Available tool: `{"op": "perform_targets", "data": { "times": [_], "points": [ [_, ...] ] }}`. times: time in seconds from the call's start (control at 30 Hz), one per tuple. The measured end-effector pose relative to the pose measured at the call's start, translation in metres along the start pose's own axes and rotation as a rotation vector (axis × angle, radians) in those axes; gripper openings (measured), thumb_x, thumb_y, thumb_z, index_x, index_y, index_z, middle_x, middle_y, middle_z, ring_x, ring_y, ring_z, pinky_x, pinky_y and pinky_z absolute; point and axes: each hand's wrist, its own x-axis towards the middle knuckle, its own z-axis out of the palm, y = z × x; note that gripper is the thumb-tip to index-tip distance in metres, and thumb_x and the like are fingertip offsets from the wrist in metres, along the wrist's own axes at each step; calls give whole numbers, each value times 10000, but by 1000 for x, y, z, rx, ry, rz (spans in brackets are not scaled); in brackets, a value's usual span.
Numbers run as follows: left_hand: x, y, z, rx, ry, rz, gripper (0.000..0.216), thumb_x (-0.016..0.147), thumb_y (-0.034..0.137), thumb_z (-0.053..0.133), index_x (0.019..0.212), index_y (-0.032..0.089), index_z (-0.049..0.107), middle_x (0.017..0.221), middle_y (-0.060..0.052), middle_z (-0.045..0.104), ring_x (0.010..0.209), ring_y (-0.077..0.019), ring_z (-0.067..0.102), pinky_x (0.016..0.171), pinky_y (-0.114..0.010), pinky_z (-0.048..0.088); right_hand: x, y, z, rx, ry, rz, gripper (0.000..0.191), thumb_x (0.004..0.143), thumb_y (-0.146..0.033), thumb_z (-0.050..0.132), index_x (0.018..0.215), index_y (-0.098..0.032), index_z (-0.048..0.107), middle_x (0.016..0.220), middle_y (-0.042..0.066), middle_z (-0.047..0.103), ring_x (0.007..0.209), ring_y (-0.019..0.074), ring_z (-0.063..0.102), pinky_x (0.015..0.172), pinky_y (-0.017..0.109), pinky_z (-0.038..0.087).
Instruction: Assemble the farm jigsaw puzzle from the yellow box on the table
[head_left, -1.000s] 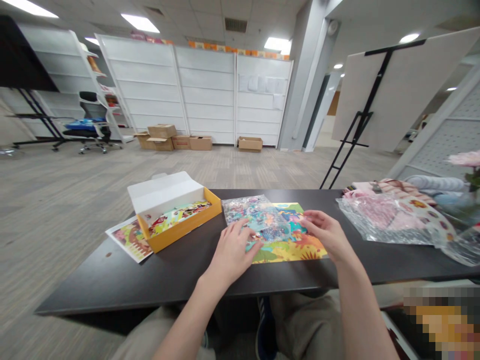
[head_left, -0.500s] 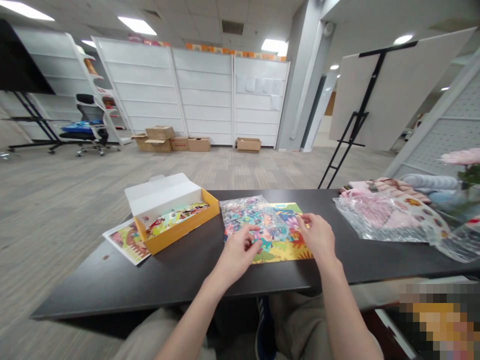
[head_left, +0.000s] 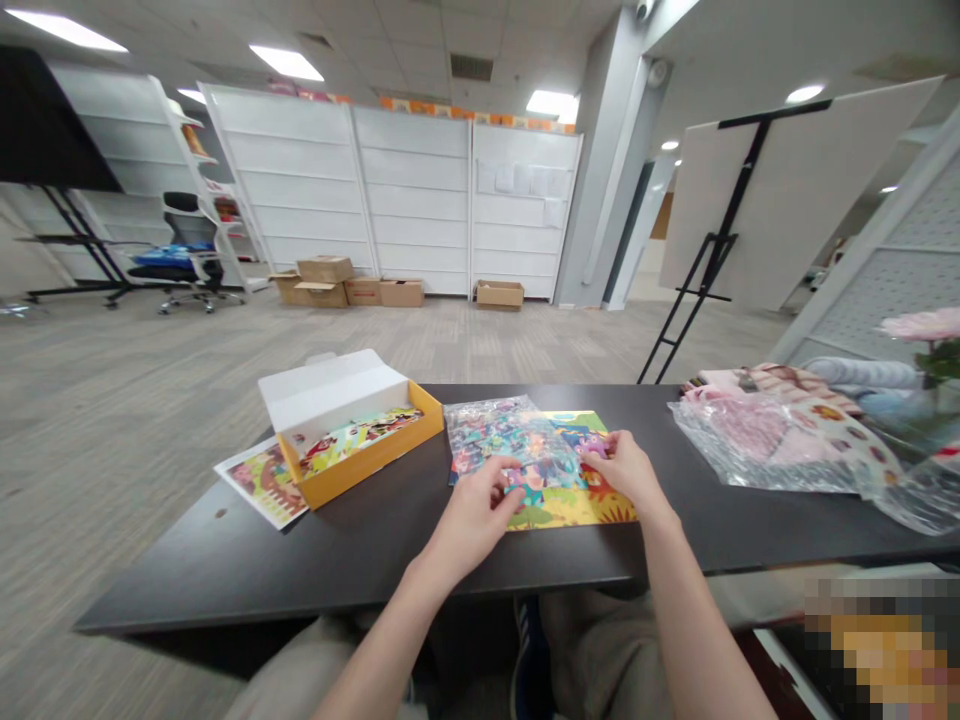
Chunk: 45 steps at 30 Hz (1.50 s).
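Observation:
A bright printed puzzle board [head_left: 566, 510] lies on the black table, showing yellow ground, plants and animals. Over its left part rests a clear plastic bag [head_left: 491, 425] full of small colourful pieces. My right hand [head_left: 634, 475] is closed in a pinch on a purple puzzle piece [head_left: 592, 447] at the board's right side. My left hand [head_left: 480, 505] hovers or rests at the bag's lower edge. Its thumb and curled fingers are apart, close to a teal and pink patch; whether they touch it I cannot tell.
An open yellow box [head_left: 375, 465] with printed sheets inside stands to the left, partly over a picture card [head_left: 262, 485]. On the right lie a plastic-wrapped pink item [head_left: 750, 435], folded fabrics [head_left: 780, 383] and a pink flower [head_left: 922, 325]. The black table [head_left: 360, 560] ends close to my knees.
My right hand has shifted slightly, and its fingertips now pinch the purple piece. My left hand has hardly moved. The view has tilted a little upward.

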Motion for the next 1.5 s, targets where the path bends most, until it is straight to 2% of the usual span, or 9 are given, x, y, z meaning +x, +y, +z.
{"op": "perform_targets", "data": {
  "times": [0.17, 0.33, 0.7, 0.77, 0.93, 1.03, 1.23, 1.4, 1.5],
  "points": [
    [1, 0, 0, -2, 8, 4, 281, 884, 312, 569, 1134, 188, 605, 705, 30, 598, 688, -186, 707, 629, -270, 509, 1, 8, 3, 340, 69, -82, 391, 767, -457, 622, 1065, -211, 559, 875, 83, 756, 780, 257, 722, 680, 340, 519],
    [0, 1, 2, -48, -12, -9, 296, 884, 318, 572, 1148, 187, 596, 703, 42, 570, 691, -192, 727, 621, -264, 505, -2, 11, 0, 354, 60, -167, 358, 761, -450, 627, 1024, -207, 626, 885, 91, 767, 810, 259, 726, 720, 359, 531],
    [1, -1, 8, -103, -33, -61, 360, 884, 335, 582, 1212, 185, 574, 781, 24, 593, 683, -192, 736, 629, -284, 542, -4, 9, -13, 681, 5, 122, 302, 697, -413, 768, 878, -210, 636, 728, 71, 727, 578, 202, 658, 539, 314, 521],
    [2, -1, 8, -130, -23, -62, 372, 865, 310, 602, 1212, 182, 568, 779, 28, 586, 696, -193, 737, 641, -286, 547, -12, 1, -20, 789, -39, 66, 345, 689, -459, 803, 853, -196, 651, 732, 59, 718, 581, 170, 635, 529, 278, 500],
    [3, 4, 8, -278, -16, -102, 410, 818, 286, 684, 1197, 175, 572, 812, 17, 597, 725, -185, 737, 675, -282, 553, -36, -34, -25, 962, -347, -139, 389, 681, -480, 860, 828, -182, 658, 717, 12, 681, 561, 110, 576, 525, 231, 464],
    [5, 6, 8, -372, -29, -125, 452, 819, 345, 716, 1205, 171, 559, 843, -4, 627, 748, -188, 734, 657, -268, 547, -47, -53, -13, 922, -423, -255, 354, 697, -456, 858, 770, -182, 645, 702, -1, 662, 592, 113, 583, 554, 233, 470],
    [7, 5, 10, -369, -1, -113, 454, 829, 400, 720, 1186, 168, 559, 843, -17, 659, 745, -180, 724, 630, -248, 527, -52, -64, -3, 739, -390, -402, 295, 773, -475, 766, 782, -191, 687, 740, 24, 705, 665, 166, 647, 624, 279, 511],
    [5, 6, 8, -324, 23, -83, 435, 847, 371, 680, 1209, 177, 537, 774, 22, 609, 739, -182, 730, 622, -242, 515, -18, -38, -18, 251, 56, -260, 299, 873, -424, 588, 789, -184, 745, 786, 80, 748, 759, 240, 686, 726, 341, 500],
    [4, 8, 6, -303, 36, -77, 426, 850, 367, 667, 1205, 177, 528, 754, 32, 594, 733, -180, 727, 629, -245, 514, 8, -17, -15, -46, 119, -171, 335, 890, -418, 559, 871, -158, 771, 877, 148, 757, 829, 282, 692, 773, 368, 493]
  ]
}}
